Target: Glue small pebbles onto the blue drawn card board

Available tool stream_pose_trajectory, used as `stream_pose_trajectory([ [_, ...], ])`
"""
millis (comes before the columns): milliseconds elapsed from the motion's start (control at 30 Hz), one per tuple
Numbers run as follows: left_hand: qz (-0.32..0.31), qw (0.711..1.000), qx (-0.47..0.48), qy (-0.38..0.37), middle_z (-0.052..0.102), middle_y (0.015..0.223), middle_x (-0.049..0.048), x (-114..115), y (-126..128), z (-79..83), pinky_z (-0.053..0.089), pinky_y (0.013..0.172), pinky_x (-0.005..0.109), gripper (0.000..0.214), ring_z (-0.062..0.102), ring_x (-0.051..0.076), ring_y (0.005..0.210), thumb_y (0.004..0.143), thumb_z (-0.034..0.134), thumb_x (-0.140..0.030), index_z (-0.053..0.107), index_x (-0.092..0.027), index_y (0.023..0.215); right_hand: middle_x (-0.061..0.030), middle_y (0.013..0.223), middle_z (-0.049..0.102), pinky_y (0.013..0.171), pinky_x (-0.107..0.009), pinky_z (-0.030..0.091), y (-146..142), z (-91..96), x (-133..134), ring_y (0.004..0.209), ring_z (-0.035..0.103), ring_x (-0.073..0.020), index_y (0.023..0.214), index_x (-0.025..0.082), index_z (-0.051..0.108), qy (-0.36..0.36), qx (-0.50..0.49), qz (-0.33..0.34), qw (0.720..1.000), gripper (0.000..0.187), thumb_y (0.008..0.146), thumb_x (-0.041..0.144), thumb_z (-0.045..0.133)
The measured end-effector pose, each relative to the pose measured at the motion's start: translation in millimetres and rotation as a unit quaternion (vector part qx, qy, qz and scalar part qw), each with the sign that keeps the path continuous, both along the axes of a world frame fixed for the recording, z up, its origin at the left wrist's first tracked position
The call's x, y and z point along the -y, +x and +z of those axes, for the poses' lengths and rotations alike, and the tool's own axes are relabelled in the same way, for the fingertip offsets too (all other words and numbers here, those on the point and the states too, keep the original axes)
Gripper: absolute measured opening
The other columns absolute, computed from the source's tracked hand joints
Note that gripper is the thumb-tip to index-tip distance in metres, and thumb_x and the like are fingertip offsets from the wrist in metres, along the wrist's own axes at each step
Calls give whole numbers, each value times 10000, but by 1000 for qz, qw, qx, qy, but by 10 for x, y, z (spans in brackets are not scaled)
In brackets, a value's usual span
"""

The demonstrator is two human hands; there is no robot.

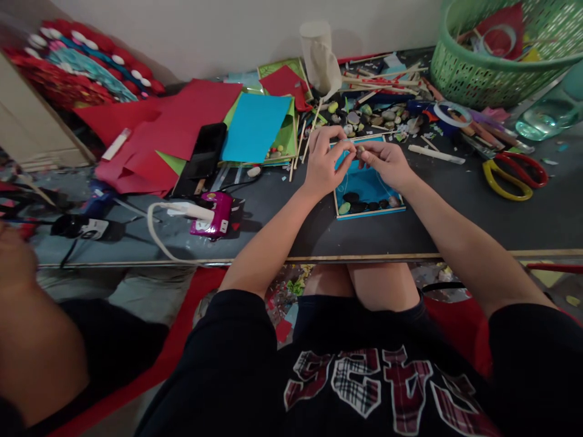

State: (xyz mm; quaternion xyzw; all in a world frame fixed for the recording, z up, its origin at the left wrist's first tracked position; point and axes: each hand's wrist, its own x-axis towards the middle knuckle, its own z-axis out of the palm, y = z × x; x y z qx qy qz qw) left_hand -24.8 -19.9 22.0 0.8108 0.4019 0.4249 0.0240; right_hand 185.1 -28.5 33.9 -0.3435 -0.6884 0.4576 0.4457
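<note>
A small brownish pebble (360,151) is pinched between the thumb and fingers of my right hand (388,164). Close beside it, my left hand (327,161) has its thumb and index finger pressed together; whatever they hold is too small to make out. Both hands are above a blue panel (364,182) edged with thin wooden sticks. Along the panel's near edge sit a green stone (345,207), a dark stone (351,197) and several other pebbles. The panel's far edge is partly hidden by my hands.
Loose pebbles (387,115) and sticks (387,82) lie behind the panel. Scissors (512,176), a tape roll (452,113) and a green basket (501,76) are to the right. Leftward are a phone (207,149), red paper (191,121), a purple power adapter (214,215) and another person's arm (36,321).
</note>
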Motion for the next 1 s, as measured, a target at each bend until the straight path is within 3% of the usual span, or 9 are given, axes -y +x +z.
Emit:
stream_pose_trajectory([
  [100, 15, 994, 98, -48, 693, 1365, 136, -85, 5, -86, 594, 1049, 476, 535, 693, 287, 1290, 1075, 354, -704, 604, -327, 1361, -70, 1003, 777, 727, -310, 567, 16, -8, -11, 831, 678, -177, 1164, 245, 730, -22, -18, -8, 1000, 746, 812, 900, 679],
  [200, 7, 983, 154, -99, 742, 1259, 118, -179, -1, -173, 620, 962, 421, 593, 761, 249, 1153, 1059, 378, -739, 467, -343, 1491, -78, 1079, 774, 729, -317, 563, 23, -40, -35, 855, 677, -182, 1243, 258, 672, -32, -34, -9, 999, 749, 826, 881, 683],
  [333, -8, 985, 129, -112, 760, 1182, 96, -133, 19, -163, 623, 925, 402, 608, 772, 248, 1102, 1022, 463, -769, 517, -333, 1443, -67, 1077, 753, 740, -330, 559, 25, -81, -57, 877, 678, -192, 1262, 264, 645, -31, -22, -12, 999, 699, 851, 827, 699],
  [467, 17, 996, 68, -64, 642, 1469, 142, 5, 64, -80, 602, 948, 372, 613, 654, 307, 1357, 986, 556, -761, 552, -344, 1435, -72, 1130, 757, 769, -355, 573, 10, -89, -36, 889, 674, -200, 1246, 273, 646, -31, -11, 0, 999, 686, 838, 819, 723],
  [567, 32, 995, 76, -58, 594, 1512, 146, 12, 75, -101, 601, 930, 349, 630, 627, 307, 1378, 978, 587, -749, 524, -356, 1466, -77, 1151, 761, 794, -355, 579, -8, -92, -22, 872, 671, -186, 1238, 260, 656, -22, -16, 23, 999, 674, 852, 809, 723],
  [800, 18, 987, 132, -89, 691, 1332, 99, -106, 93, -189, 620, 900, 369, 549, 742, 233, 1173, 1048, 536, -670, 448, -400, 1518, -63, 1022, 718, 785, -373, 573, 19, -186, -108, 869, 685, -210, 1265, 255, 673, 17, 0, -2, 1000, 648, 904, 792, 668],
  [1000, -34, 967, 197, -161, 814, 1051, 45, -34, 181, -142, 626, 882, 357, 477, 811, 198, 956, 1018, 645, -625, 539, -302, 1352, -45, 961, 706, 858, -431, 604, 30, -206, -109, 883, 686, -231, 1279, 279, 656, 25, 3, -24, 999, 575, 921, 727, 690],
])
